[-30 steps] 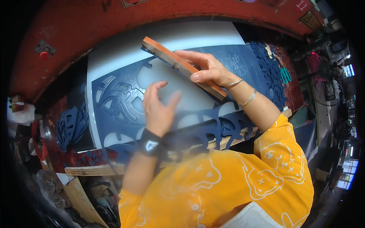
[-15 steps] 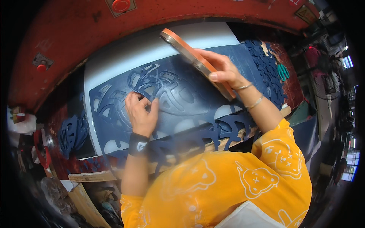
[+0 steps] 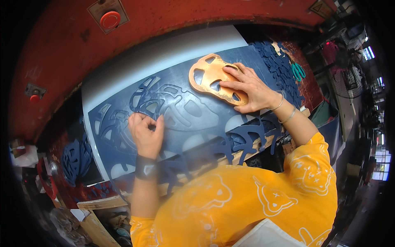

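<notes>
A dark blue sheet (image 3: pixel 119 144) with shoe-sole-like outlines and openings lies on a white board. My left hand (image 3: pixel 146 133) is closed in a pinch on the near end of a dark blue cut-out piece (image 3: pixel 138 96) with openings, which appears tilted up from the sheet. On the sheet's right part rests an orange sole-shaped cutting die (image 3: pixel 212 72) with several openings. My right hand (image 3: pixel 257 92) grips its right end, fingers spread over the top and thumb at the near edge. The fingertips of my left hand are partly hidden.
A red machine body (image 3: pixel 57 53) with a round red button (image 3: pixel 110 19) rises behind the board (image 3: pixel 98 88). Blue scraps (image 3: pixel 275 68) and green-handled scissors (image 3: pixel 298 72) lie at right. Cut blue pieces (image 3: pixel 76 156) are stacked at left; a wooden strip (image 3: pixel 103 203) runs along the front.
The cutting die has turned from tilted on edge in my right hand to lying flat on the sheet. My left hand keeps its pinch, and the view has shifted slightly.
</notes>
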Demonstrator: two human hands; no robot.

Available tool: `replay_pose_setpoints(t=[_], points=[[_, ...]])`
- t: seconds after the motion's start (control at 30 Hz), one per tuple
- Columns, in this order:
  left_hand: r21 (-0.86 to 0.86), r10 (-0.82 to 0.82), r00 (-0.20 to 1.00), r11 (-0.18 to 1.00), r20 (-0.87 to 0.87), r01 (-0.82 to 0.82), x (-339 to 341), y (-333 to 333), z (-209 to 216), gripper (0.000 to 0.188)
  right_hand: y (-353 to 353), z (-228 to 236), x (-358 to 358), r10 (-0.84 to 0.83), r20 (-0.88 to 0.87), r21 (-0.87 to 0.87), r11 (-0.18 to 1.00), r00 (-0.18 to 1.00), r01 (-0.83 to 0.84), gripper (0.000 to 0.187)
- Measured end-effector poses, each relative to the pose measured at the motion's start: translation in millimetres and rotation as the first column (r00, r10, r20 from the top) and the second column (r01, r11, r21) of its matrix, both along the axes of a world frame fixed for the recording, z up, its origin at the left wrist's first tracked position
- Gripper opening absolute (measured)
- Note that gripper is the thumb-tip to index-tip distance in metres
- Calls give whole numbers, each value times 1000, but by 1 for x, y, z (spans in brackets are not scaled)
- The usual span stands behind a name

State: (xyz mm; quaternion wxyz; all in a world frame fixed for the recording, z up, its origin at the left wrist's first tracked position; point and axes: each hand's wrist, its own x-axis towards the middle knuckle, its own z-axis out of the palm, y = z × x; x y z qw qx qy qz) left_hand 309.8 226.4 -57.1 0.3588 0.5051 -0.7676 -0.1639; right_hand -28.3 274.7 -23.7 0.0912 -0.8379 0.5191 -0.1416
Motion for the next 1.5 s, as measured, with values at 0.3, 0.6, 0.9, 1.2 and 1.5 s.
replay_pose_setpoints(t=[0.3,0.6,0.9,1.2,1.5], points=[[156,-43,975,985,-217,79,40,53,25,20,74,-7,-40,-402,360,18,905,842,425,90],[115,-160,987,980,-23,162,37,161,-15,12,98,-58,-59,-430,337,-193,840,838,508,63],[-80,-34,981,996,189,49,34,174,-36,13,114,-44,-35,-461,514,-395,622,723,677,65],[-288,30,970,957,243,43,27,176,-42,24,76,63,3,-371,596,-735,104,712,670,77],[-239,59,963,971,264,6,28,176,-42,29,176,-39,-22,-290,663,-335,709,690,620,21]])
